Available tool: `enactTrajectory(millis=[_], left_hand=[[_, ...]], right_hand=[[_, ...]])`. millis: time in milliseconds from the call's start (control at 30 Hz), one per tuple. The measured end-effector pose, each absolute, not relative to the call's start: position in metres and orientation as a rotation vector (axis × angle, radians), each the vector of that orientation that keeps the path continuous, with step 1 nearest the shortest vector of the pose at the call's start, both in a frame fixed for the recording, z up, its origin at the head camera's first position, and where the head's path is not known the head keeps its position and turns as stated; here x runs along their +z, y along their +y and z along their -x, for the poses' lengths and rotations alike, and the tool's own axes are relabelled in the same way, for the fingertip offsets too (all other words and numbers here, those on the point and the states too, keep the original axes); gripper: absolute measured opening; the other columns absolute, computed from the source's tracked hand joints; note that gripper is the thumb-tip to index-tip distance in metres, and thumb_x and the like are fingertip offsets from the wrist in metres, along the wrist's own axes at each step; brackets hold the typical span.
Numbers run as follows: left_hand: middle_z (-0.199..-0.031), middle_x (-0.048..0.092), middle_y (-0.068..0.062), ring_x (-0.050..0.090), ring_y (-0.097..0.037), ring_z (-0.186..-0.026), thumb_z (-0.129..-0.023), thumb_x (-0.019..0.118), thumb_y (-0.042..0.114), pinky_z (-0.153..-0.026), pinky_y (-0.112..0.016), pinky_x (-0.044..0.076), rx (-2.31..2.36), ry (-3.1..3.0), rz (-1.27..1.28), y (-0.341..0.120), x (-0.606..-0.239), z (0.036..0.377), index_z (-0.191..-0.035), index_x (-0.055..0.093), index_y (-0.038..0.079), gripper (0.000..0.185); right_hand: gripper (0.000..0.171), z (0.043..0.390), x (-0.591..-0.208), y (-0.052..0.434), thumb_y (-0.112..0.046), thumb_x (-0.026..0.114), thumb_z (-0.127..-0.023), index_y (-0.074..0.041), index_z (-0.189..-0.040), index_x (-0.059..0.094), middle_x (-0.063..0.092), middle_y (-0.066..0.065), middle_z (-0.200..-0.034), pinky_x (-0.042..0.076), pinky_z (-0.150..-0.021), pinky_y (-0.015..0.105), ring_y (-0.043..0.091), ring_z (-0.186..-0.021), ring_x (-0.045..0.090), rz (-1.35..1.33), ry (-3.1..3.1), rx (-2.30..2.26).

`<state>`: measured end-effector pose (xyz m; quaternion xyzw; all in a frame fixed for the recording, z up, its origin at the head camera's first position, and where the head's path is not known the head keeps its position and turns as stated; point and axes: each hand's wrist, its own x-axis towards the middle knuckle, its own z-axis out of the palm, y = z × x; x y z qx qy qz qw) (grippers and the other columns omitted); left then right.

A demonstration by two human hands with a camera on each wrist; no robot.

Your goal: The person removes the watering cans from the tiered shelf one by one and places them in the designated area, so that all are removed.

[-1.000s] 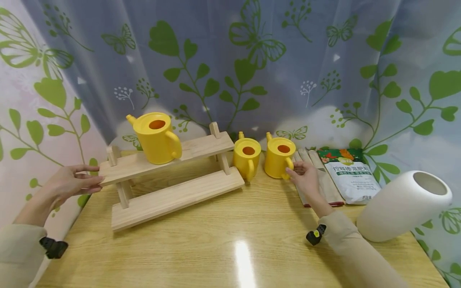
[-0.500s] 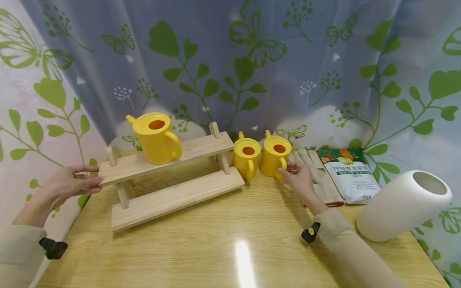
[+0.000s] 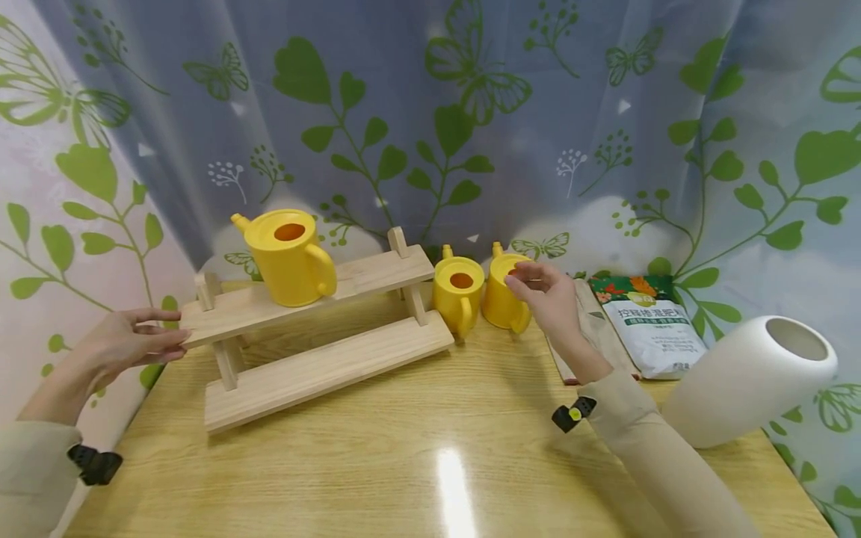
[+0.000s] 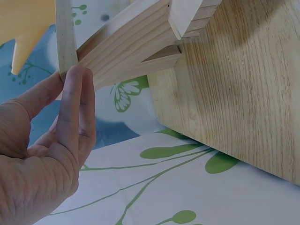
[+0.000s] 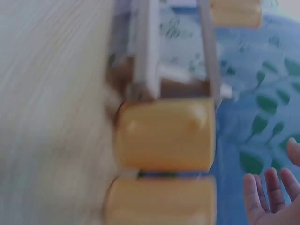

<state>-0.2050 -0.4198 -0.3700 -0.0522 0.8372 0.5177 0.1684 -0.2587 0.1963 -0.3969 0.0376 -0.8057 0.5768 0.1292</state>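
Observation:
Two small yellow watering cans stand side by side on the table, the middle one (image 3: 459, 293) next to the right one (image 3: 499, 302). My right hand (image 3: 546, 295) hovers at the top of the right can with loosely bent fingers and holds nothing. In the blurred right wrist view its fingertips (image 5: 267, 197) sit apart from both cans (image 5: 164, 133). A larger yellow watering can (image 3: 289, 258) stands on the top board of a two-step wooden shelf (image 3: 323, 366). My left hand (image 3: 131, 344) rests straight fingers (image 4: 75, 93) against the left end of that board (image 4: 136, 42).
Beige gloves (image 3: 599, 340) and a fertiliser bag (image 3: 651, 325) lie right of the cans. A white vase (image 3: 747, 381) lies on its side at the table's right edge. The wooden table (image 3: 403, 448) stretches toward me; a leaf-print curtain (image 3: 430, 112) hangs behind.
My right hand slid the right can leftward against the middle can, let go of its handle and rose to its top. The left hand stayed at the shelf end.

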Motion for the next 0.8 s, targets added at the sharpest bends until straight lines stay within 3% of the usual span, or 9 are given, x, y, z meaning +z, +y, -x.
enactTrajectory(millis=[200,500,667,800], left_hand=[[-0.097,0.070,0.013,0.078,-0.005,-0.088,-0.107,0.064,0.016,-0.088,-0.026,0.070,1.466,2.377,0.145,-0.420,-0.369,0.206,-0.160,0.014,-0.018,0.080],[-0.098,0.070,0.012,0.078,-0.005,-0.089,-0.107,0.064,0.018,-0.088,-0.025,0.070,1.455,2.375,0.152,-0.420,-0.367,0.206,-0.161,0.015,-0.016,0.081],[-0.098,0.070,0.012,0.077,-0.005,-0.089,-0.107,0.064,0.018,-0.088,-0.025,0.069,1.443,2.379,0.151,-0.420,-0.367,0.205,-0.161,0.014,-0.017,0.080],[-0.098,0.071,0.013,0.077,-0.005,-0.089,-0.108,0.063,0.017,-0.088,-0.025,0.069,1.443,2.378,0.146,-0.420,-0.367,0.204,-0.160,0.014,-0.018,0.080]], right_hand=[[0.035,0.263,-0.371,0.140,-0.018,0.076,-0.100,-0.001,-0.130,0.071,0.072,0.020,-0.118,0.067,-0.087,0.025,0.024,-0.099,0.071,-0.427,-2.395,1.740],[0.036,0.278,-0.364,0.053,-0.012,0.073,-0.101,0.002,-0.133,0.068,0.072,0.019,-0.117,0.070,-0.087,0.036,0.052,-0.108,0.068,-0.717,-2.338,2.020],[0.034,0.283,-0.368,0.015,-0.012,0.074,-0.100,0.004,-0.130,0.070,0.071,0.023,-0.122,0.070,-0.091,0.046,0.049,-0.110,0.071,-0.774,-2.354,2.102],[0.033,0.285,-0.367,-0.006,-0.016,0.077,-0.098,-0.001,-0.128,0.072,0.074,0.020,-0.123,0.070,-0.089,0.039,0.034,-0.103,0.075,-0.804,-2.405,2.071]])
